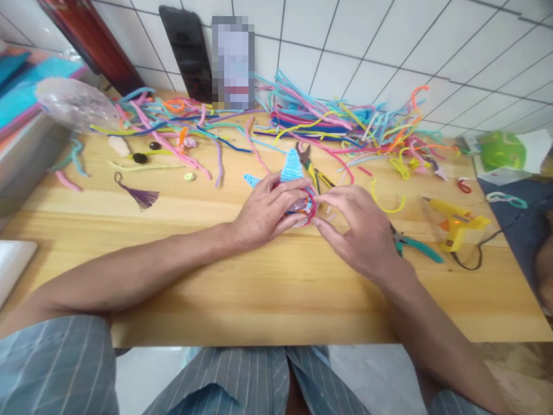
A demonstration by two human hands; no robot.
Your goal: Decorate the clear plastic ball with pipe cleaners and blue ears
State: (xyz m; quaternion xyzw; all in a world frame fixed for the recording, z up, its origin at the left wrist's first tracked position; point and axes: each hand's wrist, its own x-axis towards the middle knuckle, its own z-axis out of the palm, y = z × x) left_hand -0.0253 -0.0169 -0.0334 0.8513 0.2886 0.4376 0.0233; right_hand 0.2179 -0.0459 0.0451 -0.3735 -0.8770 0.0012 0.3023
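Above the middle of the table I hold a pipe-cleaner craft [292,165] with a light-blue ribbed cone on top and a dark-pink rim at its right side. My left hand [270,208] is closed around its body and hides much of it. A smaller blue piece [251,180] pokes out beside the left knuckles. At the pink rim, the thumb and forefinger of my right hand [356,227] pinch the edge. Just behind the craft lie pliers with yellow and black handles [322,177]. Teal-handled pliers [417,248] lie partly behind my right wrist.
Many coloured pipe cleaners [319,121] lie heaped along the back wall. A yellow glue gun [458,222] with a cord rests at the right. At the left are a purple tassel [140,193] and a clear plastic bag [75,104]. A phone [233,63] leans at the back.
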